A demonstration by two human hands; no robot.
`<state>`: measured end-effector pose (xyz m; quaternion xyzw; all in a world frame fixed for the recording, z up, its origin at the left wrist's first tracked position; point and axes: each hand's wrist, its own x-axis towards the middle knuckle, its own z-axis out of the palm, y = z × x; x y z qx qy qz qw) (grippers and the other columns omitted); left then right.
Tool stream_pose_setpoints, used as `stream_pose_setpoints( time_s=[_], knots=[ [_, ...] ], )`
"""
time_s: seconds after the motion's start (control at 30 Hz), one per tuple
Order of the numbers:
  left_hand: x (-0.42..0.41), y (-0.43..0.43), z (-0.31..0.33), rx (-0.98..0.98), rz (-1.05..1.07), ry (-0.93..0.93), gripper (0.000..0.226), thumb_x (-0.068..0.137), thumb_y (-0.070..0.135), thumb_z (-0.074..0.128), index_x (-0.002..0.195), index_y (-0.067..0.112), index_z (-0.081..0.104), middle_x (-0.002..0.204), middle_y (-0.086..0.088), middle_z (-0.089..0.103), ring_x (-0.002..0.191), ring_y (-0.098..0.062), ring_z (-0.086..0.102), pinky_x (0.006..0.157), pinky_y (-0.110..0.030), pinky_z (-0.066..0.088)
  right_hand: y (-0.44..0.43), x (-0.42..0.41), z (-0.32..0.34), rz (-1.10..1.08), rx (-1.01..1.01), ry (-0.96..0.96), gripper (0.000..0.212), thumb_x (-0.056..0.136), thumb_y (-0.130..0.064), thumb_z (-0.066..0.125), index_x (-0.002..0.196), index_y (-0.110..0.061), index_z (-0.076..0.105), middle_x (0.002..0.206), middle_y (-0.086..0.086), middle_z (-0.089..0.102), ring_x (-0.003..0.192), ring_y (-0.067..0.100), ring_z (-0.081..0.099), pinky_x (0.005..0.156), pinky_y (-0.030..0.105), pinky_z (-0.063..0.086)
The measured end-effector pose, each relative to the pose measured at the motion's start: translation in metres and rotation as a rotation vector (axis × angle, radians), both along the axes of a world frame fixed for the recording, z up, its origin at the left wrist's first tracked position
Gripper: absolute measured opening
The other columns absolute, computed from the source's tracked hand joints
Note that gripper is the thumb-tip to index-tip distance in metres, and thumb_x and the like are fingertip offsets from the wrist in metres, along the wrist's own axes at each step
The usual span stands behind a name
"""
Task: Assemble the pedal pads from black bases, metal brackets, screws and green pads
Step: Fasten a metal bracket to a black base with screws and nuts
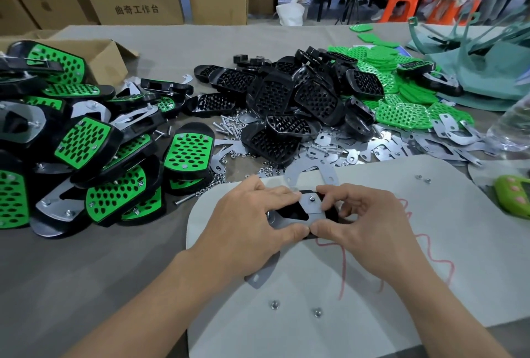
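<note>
A pedal pad lies upside down on the white mat (372, 271), its metal bracket (311, 208) facing up on the black base (289, 214). My left hand (252, 220) grips the pad's left side, thumb along the near edge. My right hand (364, 223) holds the right side, fingertips by a screw end with a nut (312, 199) sticking up through the bracket. A loose bracket (259, 278) pokes out under my left wrist. Two nuts (274, 304) lie on the mat close to me.
Finished green-and-black pads (80, 139) are heaped at the left by a cardboard box (106, 56). Bare black bases (286, 99), green pads (401, 111), brackets (401, 145) and screws (229, 125) are piled behind the mat. A plastic bottle (513, 125) stands at the right.
</note>
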<state>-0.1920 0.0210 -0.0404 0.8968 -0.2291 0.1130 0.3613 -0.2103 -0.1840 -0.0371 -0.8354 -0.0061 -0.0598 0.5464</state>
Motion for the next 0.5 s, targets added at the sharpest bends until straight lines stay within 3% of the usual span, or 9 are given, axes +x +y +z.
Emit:
stream_pose_setpoints(
  time_s=[0.1,0.17,0.3,0.43,0.5],
  knots=[
    [0.0004,-0.0002,-0.0011,0.0,0.0,0.001,0.058,0.069,0.065,0.068,0.119,0.037,0.075,0.107,0.067,0.033,0.086,-0.003,0.049,0.077,-0.013,0.041,-0.0006,-0.0013,-0.0003,0.008,-0.133,-0.021,0.052,0.059,-0.025,0.092,0.1,-0.053,0.073,0.102,-0.033,0.068,0.07,0.004,0.053,0.067,0.011,0.046],
    [0.0001,0.0002,-0.0009,-0.019,-0.006,-0.008,0.06,0.069,0.067,0.064,0.119,0.035,0.075,0.106,0.067,0.033,0.084,-0.004,0.047,0.079,-0.009,0.038,0.0003,-0.0013,0.0003,0.049,-0.168,-0.028,0.052,0.063,-0.024,0.089,0.102,-0.054,0.073,0.113,-0.034,0.066,0.077,0.005,0.053,0.073,0.011,0.045],
    [-0.0002,0.0006,-0.0002,-0.005,-0.002,0.008,0.058,0.068,0.063,0.068,0.119,0.037,0.075,0.104,0.067,0.033,0.086,-0.003,0.047,0.073,-0.012,0.04,0.0013,0.0002,0.0013,0.027,-0.099,-0.012,0.044,0.061,-0.02,0.09,0.094,-0.047,0.078,0.109,-0.026,0.07,0.069,0.002,0.049,0.065,0.008,0.045],
    [0.0016,0.0013,-0.0011,0.006,-0.003,0.054,0.061,0.067,0.067,0.065,0.121,0.04,0.073,0.106,0.066,0.034,0.089,-0.004,0.049,0.078,-0.018,0.044,0.0017,0.0036,0.004,0.01,-0.123,0.027,0.042,0.057,-0.031,0.089,0.093,-0.05,0.076,0.103,-0.015,0.074,0.066,0.004,0.05,0.071,0.026,0.052],
    [0.0022,0.0011,-0.0023,0.014,-0.004,0.075,0.064,0.066,0.071,0.061,0.122,0.042,0.072,0.108,0.066,0.034,0.091,-0.003,0.05,0.08,-0.018,0.043,0.0006,0.0045,0.0047,0.007,-0.147,0.041,0.039,0.056,-0.034,0.089,0.089,-0.048,0.075,0.098,-0.012,0.075,0.064,0.003,0.052,0.068,0.024,0.053]
  ],
)
